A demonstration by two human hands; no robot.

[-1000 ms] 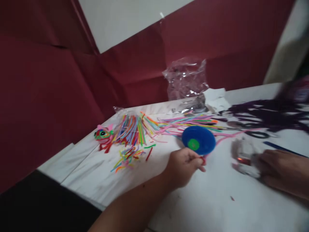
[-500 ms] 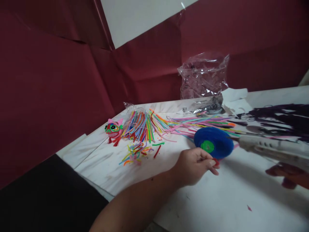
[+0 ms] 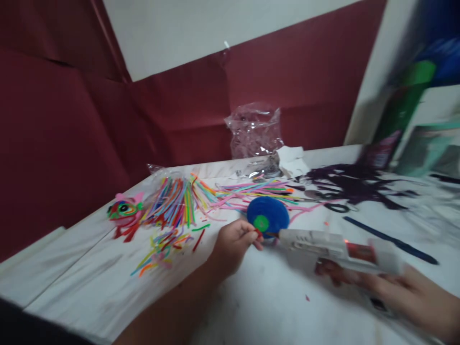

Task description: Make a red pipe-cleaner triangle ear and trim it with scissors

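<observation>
Glue gun held over the right half of the worktop, nozzle pointing left, close to a small red piece; contact between tip and piece cannot be made out. Right hand has its grip closed round the gun's handle from below; fingers hide the trigger, the lower handle is blurred, and the forearm is cut off at the right edge. Orange light shows at the gun's rear body, smeared. Left hand has its grip pinched shut on the red piece, thumb and fingers covering most of it, so its shape is unclear. Blue disc with a green centre sits just beyond these fingertips, its lower edge partly behind hand and nozzle; whether the hand touches it cannot be told. Pink stems run out behind the disc. To the left: bundle of coloured pipe cleaners, partly inside clear plastic; cut bits in front of it; red toy animal beside it, small details lost. Toward the back: crumpled plastic bag and torn white paper. At right: tangled dark purple strips, black loops, probably scissor handles, with the blades indistinct, and a dark blue strip. Objects at the far right edge are blurred and cut off.
</observation>
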